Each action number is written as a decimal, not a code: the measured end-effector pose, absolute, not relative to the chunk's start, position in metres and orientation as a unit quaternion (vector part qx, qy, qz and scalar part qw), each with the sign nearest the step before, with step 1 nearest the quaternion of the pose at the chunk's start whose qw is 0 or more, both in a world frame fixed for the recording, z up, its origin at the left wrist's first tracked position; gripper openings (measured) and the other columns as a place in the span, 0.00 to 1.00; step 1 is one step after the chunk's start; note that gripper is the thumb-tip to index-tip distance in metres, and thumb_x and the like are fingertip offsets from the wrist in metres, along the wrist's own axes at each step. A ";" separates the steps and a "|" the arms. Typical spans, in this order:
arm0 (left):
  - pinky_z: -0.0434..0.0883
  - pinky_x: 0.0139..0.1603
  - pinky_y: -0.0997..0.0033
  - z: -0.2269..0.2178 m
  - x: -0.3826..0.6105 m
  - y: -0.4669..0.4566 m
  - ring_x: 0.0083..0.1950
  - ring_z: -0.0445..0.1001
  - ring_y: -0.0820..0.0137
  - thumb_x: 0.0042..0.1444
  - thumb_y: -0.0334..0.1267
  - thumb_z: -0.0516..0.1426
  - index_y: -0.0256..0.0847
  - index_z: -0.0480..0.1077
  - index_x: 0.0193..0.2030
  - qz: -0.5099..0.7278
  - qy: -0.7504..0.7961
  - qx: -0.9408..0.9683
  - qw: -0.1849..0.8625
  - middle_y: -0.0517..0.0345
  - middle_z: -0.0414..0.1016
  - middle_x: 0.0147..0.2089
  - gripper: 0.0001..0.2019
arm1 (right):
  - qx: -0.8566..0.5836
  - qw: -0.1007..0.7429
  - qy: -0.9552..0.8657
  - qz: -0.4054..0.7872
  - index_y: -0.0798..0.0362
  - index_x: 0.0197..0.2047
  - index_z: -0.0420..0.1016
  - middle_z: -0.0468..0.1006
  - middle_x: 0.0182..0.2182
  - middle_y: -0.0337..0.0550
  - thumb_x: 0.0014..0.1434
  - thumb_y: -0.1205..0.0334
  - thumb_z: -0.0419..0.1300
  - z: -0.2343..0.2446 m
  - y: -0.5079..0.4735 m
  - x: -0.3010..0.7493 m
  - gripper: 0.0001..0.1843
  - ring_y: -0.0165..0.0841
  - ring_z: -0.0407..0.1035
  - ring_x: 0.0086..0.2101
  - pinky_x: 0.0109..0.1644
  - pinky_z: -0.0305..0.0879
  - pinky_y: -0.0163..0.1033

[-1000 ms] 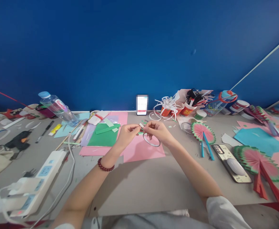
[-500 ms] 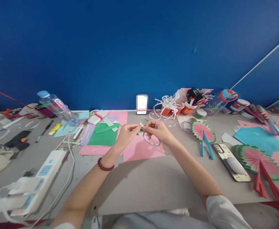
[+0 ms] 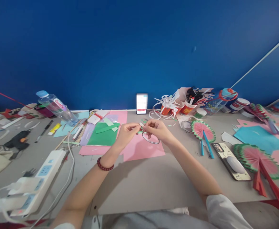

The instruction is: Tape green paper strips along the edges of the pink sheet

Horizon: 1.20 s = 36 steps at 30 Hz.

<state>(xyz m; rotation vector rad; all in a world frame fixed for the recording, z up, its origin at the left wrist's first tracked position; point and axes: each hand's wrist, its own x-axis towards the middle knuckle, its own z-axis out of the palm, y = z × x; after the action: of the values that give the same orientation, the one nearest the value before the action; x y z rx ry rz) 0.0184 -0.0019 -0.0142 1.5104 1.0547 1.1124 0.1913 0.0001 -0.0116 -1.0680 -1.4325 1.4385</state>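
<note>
My left hand (image 3: 128,133) and my right hand (image 3: 159,130) meet over a pink paper sheet (image 3: 141,151), fingertips almost touching. Between them is a small pale strip (image 3: 141,124), pinched by the fingers of my left hand. From the curled fingers of my right hand hangs a narrow roll of tape (image 3: 153,142), seen as a thin ring; its upper part is hidden by the fingers. Whether the strip runs to the roll I cannot make out. Left of my hands lies a green paper stack (image 3: 101,136) with cut strips on top.
A phone (image 3: 141,104) stands against the blue wall. Cups (image 3: 188,107) with ribbons and tools are at the back right. Watermelon-look paper fans (image 3: 203,131) and a phone under a mouse (image 3: 235,164) lie right. A power strip (image 3: 43,178) and bottle (image 3: 57,106) are left.
The tape roll has shifted slightly up and to the left beneath my right hand. Both hands keep nearly the same place and grip.
</note>
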 end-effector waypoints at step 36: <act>0.66 0.32 0.73 -0.013 0.016 -0.001 0.30 0.65 0.72 0.53 0.42 0.55 0.38 0.71 0.23 0.432 0.417 0.661 0.451 0.58 0.68 0.25 0.13 | -0.431 0.407 -0.569 0.570 0.54 0.28 0.67 0.74 0.24 0.38 0.50 0.47 0.65 -0.015 0.002 0.191 0.19 0.25 0.67 0.20 0.26 0.65 0.33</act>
<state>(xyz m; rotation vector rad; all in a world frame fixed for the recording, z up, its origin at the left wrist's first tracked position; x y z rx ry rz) 0.0163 -0.0010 -0.0131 1.6335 1.0296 1.0672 0.1914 0.0022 -0.0154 -1.0857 -1.4351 1.4380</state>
